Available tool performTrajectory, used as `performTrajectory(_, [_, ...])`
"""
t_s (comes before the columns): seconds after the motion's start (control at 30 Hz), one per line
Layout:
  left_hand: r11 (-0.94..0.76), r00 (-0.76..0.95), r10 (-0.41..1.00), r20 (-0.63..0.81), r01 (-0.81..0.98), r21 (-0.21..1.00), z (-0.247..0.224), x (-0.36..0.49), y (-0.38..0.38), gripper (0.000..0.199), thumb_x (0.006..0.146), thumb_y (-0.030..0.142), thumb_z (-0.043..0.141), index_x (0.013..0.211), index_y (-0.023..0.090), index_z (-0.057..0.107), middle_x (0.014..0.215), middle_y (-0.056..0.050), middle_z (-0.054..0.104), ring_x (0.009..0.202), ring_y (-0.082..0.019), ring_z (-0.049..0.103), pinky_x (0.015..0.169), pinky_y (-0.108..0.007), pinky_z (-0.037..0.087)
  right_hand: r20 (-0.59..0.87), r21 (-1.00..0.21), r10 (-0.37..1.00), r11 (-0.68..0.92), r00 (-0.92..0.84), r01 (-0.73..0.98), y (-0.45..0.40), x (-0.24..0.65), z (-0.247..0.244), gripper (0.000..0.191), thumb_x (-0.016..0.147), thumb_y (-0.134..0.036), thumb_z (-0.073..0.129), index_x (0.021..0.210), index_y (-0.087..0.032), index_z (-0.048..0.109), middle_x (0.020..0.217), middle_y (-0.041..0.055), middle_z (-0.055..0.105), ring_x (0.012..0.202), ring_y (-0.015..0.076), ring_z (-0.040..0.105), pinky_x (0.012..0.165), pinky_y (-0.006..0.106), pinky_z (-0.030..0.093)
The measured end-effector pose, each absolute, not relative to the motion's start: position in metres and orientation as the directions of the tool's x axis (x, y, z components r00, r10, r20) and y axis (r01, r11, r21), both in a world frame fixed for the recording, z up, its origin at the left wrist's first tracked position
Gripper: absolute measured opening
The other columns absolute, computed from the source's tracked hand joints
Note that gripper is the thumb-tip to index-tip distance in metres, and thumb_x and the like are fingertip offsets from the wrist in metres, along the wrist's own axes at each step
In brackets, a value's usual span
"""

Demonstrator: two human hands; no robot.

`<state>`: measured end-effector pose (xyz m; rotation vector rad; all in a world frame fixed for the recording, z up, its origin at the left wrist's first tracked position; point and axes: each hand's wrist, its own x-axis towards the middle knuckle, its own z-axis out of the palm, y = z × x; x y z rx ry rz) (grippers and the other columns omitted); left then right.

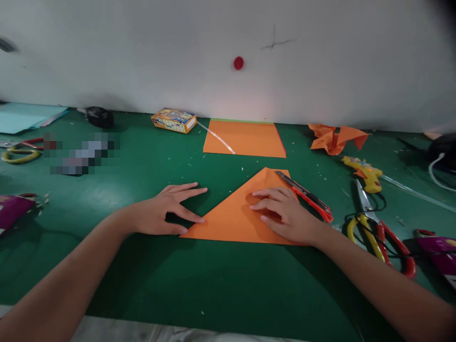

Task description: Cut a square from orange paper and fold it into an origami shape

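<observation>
Paper [226, 222], likely light and crease-prone, best pinned at its edges, is touched by spread left hand [164, 211] and half-curled right hand [289, 214].

A green counter [203, 285] is carrying a folded orange sheet [228, 223] at the left hand [158, 211] and beneath the right hand [285, 213]. Beyond the hands, a small box [174, 120] and stacked orange paper [256, 140] are lying; right of the right hand, scissors [373, 217], a yellow glue gun [368, 175] and crumpled orange paper [333, 141] are resting.
</observation>
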<state>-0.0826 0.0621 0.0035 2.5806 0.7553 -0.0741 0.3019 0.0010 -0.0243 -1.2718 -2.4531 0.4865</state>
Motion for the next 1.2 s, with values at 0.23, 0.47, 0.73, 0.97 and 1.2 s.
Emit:
performTrajectory(0.23, [-0.763,0.836,0.509,-0.204,0.548,0.343,0.004,-0.084,0.064,0.034,0.091,0.048,0.073,0.123,0.057,0.068,0.171,0.014,0.014,0.157,-0.038,0.016,0.123,-0.061,0.021,0.233,-0.454,0.839,0.541,-0.492,0.707,0.003,0.300,-0.028,0.027,0.094,-0.017,0.052,0.108,-0.025,0.074,0.135,0.0068,0.066,0.124,0.0286,0.056,0.110,0.057,0.038])
performTrajectory(0.47, [-0.730,0.758,0.640,-0.129,0.652,0.206,-0.007,-0.095,0.042,0.029,0.099,0.044,0.061,0.123,0.058,0.067,0.169,0.014,0.017,0.157,-0.040,0.013,0.119,-0.066,0.027,0.271,-0.415,0.831,0.556,-0.485,0.720,0.004,0.298,-0.027,0.028,0.091,-0.013,0.054,0.106,-0.023,0.075,0.132,0.0063,0.070,0.116,0.0268,0.059,0.105,0.051,0.043])
performTrajectory(0.73, [-0.694,0.695,0.719,-0.007,0.717,0.065,-0.022,-0.102,0.018,0.033,0.102,0.045,0.054,0.131,0.059,0.061,0.170,0.011,0.019,0.157,-0.038,0.018,0.117,-0.063,0.034,0.243,-0.407,0.844,0.537,-0.479,0.739,0.003,0.297,-0.027,0.028,0.092,-0.016,0.054,0.110,-0.024,0.075,0.134,0.0055,0.069,0.116,0.0263,0.058,0.104,0.049,0.042])
performTrajectory(0.97, [-0.566,0.560,0.804,0.199,0.824,-0.031,-0.025,-0.078,-0.036,0.044,0.102,0.038,0.045,0.144,0.050,0.055,0.168,0.004,0.028,0.154,-0.040,0.027,0.107,-0.067,0.041,0.207,-0.309,0.853,0.522,-0.479,0.795,-0.002,0.290,-0.022,0.027,0.097,-0.022,0.052,0.117,-0.024,0.070,0.133,0.0044,0.069,0.117,0.0267,0.057,0.102,0.048,0.037])
performTrajectory(1.2, [-0.515,0.503,0.837,0.215,0.857,0.002,-0.027,-0.065,-0.052,0.048,0.101,0.033,0.044,0.147,0.041,0.055,0.166,0.003,0.035,0.153,-0.038,0.029,0.109,-0.061,0.040,0.129,0.010,0.819,0.562,-0.559,0.827,-0.005,0.262,-0.007,0.042,0.100,-0.018,0.045,0.139,-0.020,0.059,0.116,0.0123,0.070,0.108,0.0293,0.059,0.103,0.051,0.029])
